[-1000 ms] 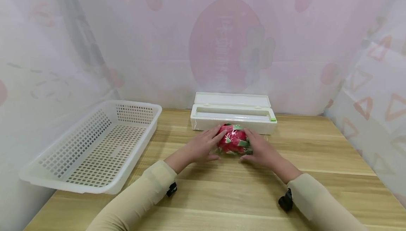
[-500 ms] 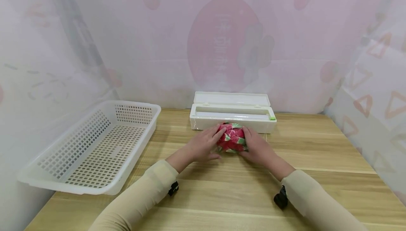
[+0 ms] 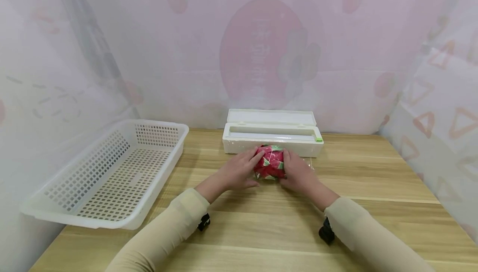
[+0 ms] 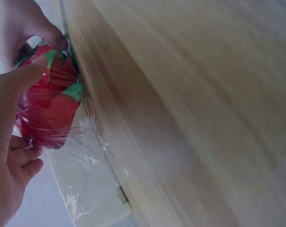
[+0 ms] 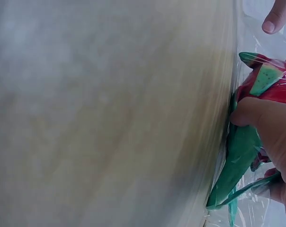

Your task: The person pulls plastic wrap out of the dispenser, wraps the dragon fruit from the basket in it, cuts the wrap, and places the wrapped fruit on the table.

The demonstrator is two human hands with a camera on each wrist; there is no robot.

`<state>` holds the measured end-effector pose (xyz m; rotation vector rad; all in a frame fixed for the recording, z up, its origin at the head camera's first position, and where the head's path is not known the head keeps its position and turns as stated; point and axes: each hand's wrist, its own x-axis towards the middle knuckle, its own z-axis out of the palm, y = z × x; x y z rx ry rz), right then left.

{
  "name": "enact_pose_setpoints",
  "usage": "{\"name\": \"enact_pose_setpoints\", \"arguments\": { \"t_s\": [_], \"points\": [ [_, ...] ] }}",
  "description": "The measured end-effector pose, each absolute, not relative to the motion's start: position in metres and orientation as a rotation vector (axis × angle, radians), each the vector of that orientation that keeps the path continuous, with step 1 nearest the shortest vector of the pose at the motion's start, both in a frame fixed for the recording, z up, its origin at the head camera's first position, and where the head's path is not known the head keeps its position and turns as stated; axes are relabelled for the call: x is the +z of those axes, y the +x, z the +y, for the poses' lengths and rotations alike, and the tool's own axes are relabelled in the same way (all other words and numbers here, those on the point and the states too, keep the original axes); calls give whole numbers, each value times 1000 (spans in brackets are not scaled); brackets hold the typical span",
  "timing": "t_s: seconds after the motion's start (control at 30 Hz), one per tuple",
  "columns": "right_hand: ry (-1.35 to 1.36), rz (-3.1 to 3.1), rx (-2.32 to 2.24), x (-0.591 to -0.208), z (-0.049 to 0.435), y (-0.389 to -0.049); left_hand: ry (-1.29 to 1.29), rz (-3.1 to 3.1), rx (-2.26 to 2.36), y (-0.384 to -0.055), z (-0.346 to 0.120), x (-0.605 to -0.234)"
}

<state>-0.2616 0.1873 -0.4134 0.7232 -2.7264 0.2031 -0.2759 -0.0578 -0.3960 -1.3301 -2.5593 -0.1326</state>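
OK, the oval red dragon fruit with green leafy scales sits between both hands, on the light wood-grain tabletop, just in front of the long white rectangular box. Can't tell if fruit and box touch.

Left hand: fingers curled round the fruit's left end, thumb along the near side. Right hand: wraps the right end, thumb pressing the near face over a green leaf, other fingers bent behind a leaf and film. So both hands grasp it, one per end.

Fruit's long axis runs left-right, roughly parallel to the box. Long leafy end points right, into the right palm; rounder red end faces left.

Materials: glossy, thin, clear plastic film, wrinkled tight over the fruit, loose and crinkled beside it and over the box front. Scales look flat and green, paler on some faces. Box is smooth and white, hinged lid raised, small bright green piece at the slot's right end. Translucent white plastic basket, perforated with small holes, well off to the left.
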Motion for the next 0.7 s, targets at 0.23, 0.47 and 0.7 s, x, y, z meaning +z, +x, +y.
{"name": "enact_pose_setpoints", "arguments": {
  "t_s": [0.23, 0.47, 0.7],
  "points": [
    [723, -2713, 189, -418, 189, -262, -1336, -2552, -153, -275, -59, -398],
    [752, -2676, 211, -413, 192, -259, -1332, -2478, -167, -276, -59, -397],
    [787, -2662, 234, -406, 196, -255, -1353, -2392, -243, -278, -57, -397]
  ]
}}
